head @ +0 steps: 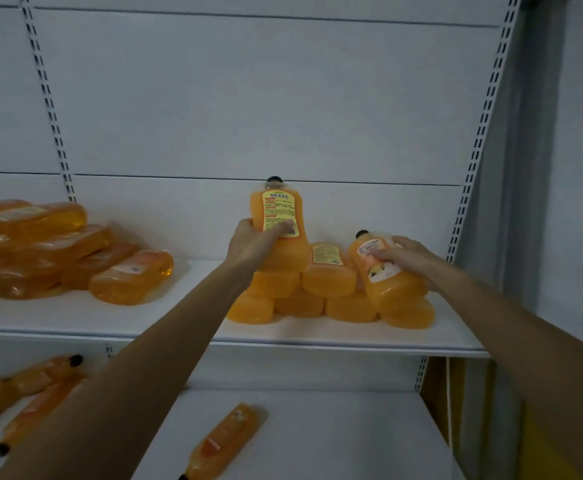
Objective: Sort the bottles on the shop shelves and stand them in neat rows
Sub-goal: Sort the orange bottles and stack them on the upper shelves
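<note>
The left hand [253, 244] is gripping an upright bottle [276, 206] of orange liquid. The fingers are curling round its lower body across the yellow label, and the black cap is pointing straight up. It is being held above the left end of a stack of bottles [328, 282] on the upper shelf [179, 317], close to the top bottles there.

The right hand [404, 254] is lying over a tilted bottle [394, 289] at the right end of the same stack. Its fingers are wrapping across the label; the thumb is hidden behind the bottle, so this seems to be a grip rather than a mere rest.

That bottle's long axis is running from its base, low and toward the person, up and back to the cap at the upper left. The stacked bottles are lying flat with their bases facing out (none of them standing). So the coming move is likely turning on the tilt: the right wrist is needing to swing the cap up to vertical, while the left hand's bottle is already upright and only wanting a bare patch of shelf.

A heap of bottles [40, 244] is lying at the far left of this shelf. Loose bottles [224, 441] are lying on the lower shelf [318, 427].
</note>
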Demonstrator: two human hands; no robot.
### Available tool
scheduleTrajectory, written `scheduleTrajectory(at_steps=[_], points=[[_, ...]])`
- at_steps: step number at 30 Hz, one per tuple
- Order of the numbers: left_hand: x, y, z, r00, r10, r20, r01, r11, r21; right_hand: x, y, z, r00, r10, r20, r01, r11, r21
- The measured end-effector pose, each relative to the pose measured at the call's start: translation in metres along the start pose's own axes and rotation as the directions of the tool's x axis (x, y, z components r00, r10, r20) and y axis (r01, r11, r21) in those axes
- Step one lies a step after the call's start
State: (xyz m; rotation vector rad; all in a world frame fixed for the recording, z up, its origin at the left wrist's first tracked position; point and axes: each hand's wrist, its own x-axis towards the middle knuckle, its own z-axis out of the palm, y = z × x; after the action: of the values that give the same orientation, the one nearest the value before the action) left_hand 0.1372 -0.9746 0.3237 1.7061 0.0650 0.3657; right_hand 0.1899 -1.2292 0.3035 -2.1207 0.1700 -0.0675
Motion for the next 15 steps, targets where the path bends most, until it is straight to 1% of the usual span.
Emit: scheduleTrajectory(at_steps=[2, 4, 6, 9, 12, 15], points=[[0.002, -0.001, 0.005, 1.000, -0.016, 0.000, 0.016, 0.999, 0.045, 0.006, 0.004, -0.003, 1.000, 0.028, 0.006, -0.028, 0.999, -0.046], [0.004, 0.002, 0.009, 1.000, -0.022, 0.003, 0.021, 0.997, 0.077, 0.010, 0.008, -0.004, 0.998, 0.054, -0.040, -0.060, 0.985, -0.161], [0.006, 0.004, 0.014, 1.000, -0.009, 0.012, 0.008, 0.994, 0.110, 0.016, 0.011, -0.004, 0.996, 0.054, -0.076, -0.068, 0.978, -0.197], [0.009, 0.003, 0.022, 1.000, -0.015, 0.027, 0.011, 0.991, 0.131, 0.025, 0.010, 0.000, 0.997, 0.068, -0.043, -0.072, 0.993, -0.096], [0.011, 0.003, 0.029, 1.000, -0.024, 0.009, 0.023, 0.991, 0.135, 0.030, 0.007, 0.002, 0.995, 0.103, 0.004, -0.103, 0.991, 0.085], [0.015, 0.003, 0.031, 1.000, -0.010, 0.007, 0.008, 0.977, 0.213, 0.032, 0.007, 0.007, 0.995, 0.091, 0.037, -0.094, 0.993, 0.076]])
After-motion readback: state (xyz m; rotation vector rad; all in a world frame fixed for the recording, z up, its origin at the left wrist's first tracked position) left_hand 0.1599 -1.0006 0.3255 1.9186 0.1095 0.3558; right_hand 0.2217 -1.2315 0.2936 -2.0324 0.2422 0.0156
